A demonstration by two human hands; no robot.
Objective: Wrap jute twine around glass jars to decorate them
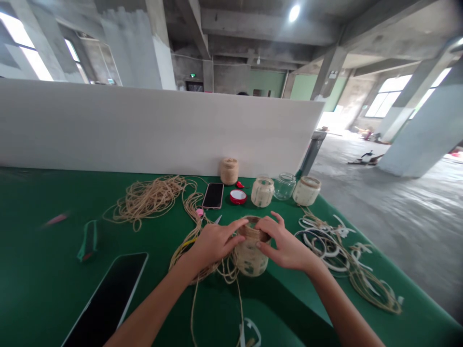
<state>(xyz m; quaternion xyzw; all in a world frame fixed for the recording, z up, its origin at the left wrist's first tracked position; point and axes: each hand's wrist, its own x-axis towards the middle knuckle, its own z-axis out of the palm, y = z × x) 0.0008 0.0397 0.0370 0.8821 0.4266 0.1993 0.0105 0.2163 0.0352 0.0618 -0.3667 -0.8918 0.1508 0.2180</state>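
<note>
A glass jar (252, 262) with pale patches on its side stands upright on the green table, brown twine (250, 233) wound around its neck. My left hand (216, 241) grips the neck from the left, fingertips at the rim and thumb against the wound band. On the opposite side, my right hand (284, 243) holds the neck between thumb and fingers, with one finger raised. Loose twine strands (183, 255) lie left of the jar, partly hidden behind my left hand and forearm. A pointed metal blade tip (217, 220) shows just beyond that hand.
Behind are a twine spool (229, 171), red tape roll (238, 196), phone (213, 195) and other jars (262, 192). Twine is heaped (154, 198) at back left. White strips and twine (334, 250) lie right; a black tablet-like slab (108, 299) lies near left. A white panel (162, 130) borders the back.
</note>
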